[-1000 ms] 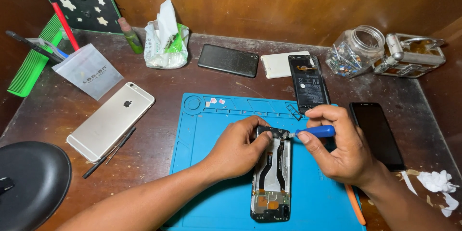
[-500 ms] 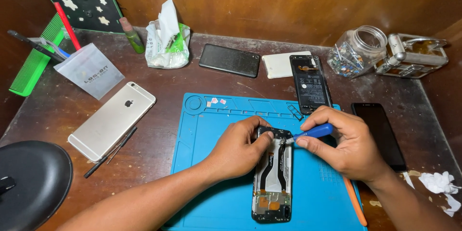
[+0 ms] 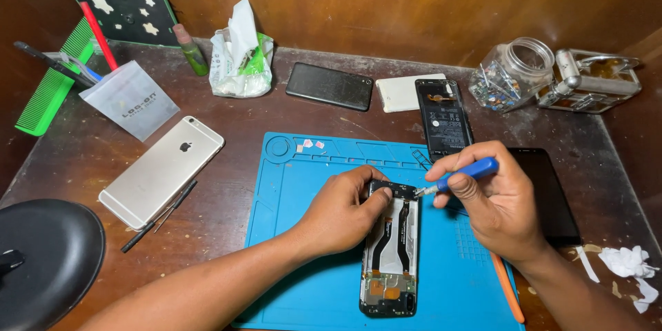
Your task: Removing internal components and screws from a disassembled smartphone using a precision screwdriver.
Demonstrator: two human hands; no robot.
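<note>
Opened phone lies back-off, lengthwise on the blue work mat, near the mat's middle. Left hand rests on the phone's upper left edge, fingers curled over the top corner, grip closed on the frame. Right hand pinches a blue-handled screwdriver, grip closed around the handle; the tip meets the phone's top right corner. On the desk: a silver phone left of the mat, a black phone and a phone back with battery beyond it, a glass jar far right.
</note>
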